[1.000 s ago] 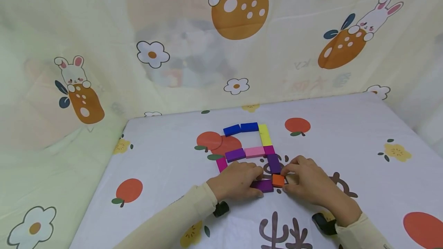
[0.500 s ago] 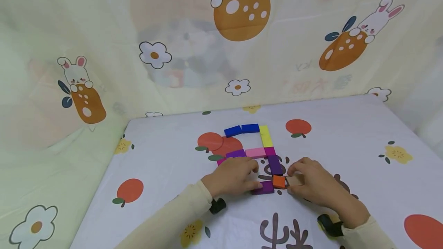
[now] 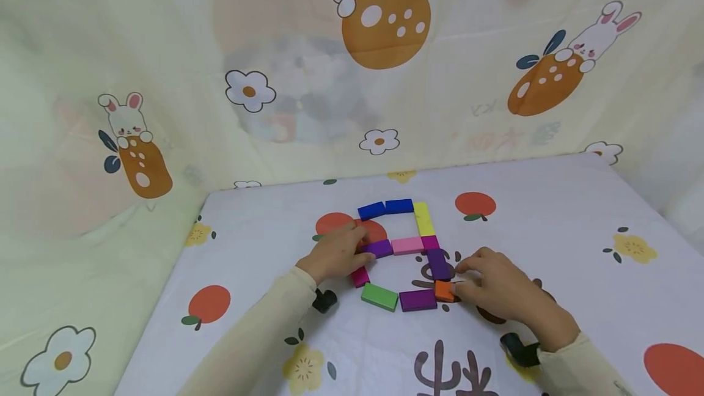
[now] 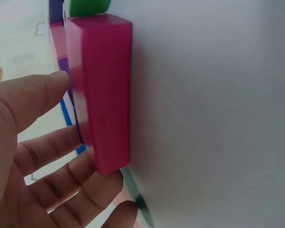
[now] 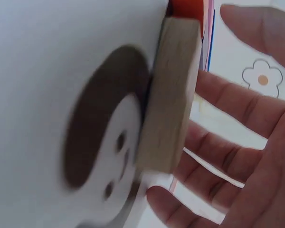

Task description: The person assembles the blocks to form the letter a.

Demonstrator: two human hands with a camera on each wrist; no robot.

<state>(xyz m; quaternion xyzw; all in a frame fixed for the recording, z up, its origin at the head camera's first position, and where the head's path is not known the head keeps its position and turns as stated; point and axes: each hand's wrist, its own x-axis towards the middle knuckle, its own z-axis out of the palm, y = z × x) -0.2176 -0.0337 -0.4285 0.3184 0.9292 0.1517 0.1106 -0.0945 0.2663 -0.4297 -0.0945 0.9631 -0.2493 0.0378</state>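
Coloured blocks form an outline on the table. My left hand (image 3: 332,253) is at its left side, with the thumb along the near edge of a purple block (image 3: 378,249) and the index finger at its far edge. In the left wrist view a magenta block (image 4: 107,95) stands in front of those fingers. My right hand (image 3: 497,286) is beside the orange block (image 3: 443,291), thumb tip right at it. A plain wooden block (image 5: 171,95) shows in the right wrist view, fingers spread behind it and thumb apart from it; the hand hides it from the head view.
Green (image 3: 379,297) and near purple (image 3: 418,300) blocks line the front. A dark violet block (image 3: 439,264), a pink block (image 3: 407,245), a yellow block (image 3: 424,219) and two blue blocks (image 3: 398,206) continue the outline. A printed cloth (image 3: 247,347) covers the table.
My left hand has moved away and left from the near purple block to the farther one, uncovering the green block. My right fingers have shifted toward the orange block, covering the wooden one.
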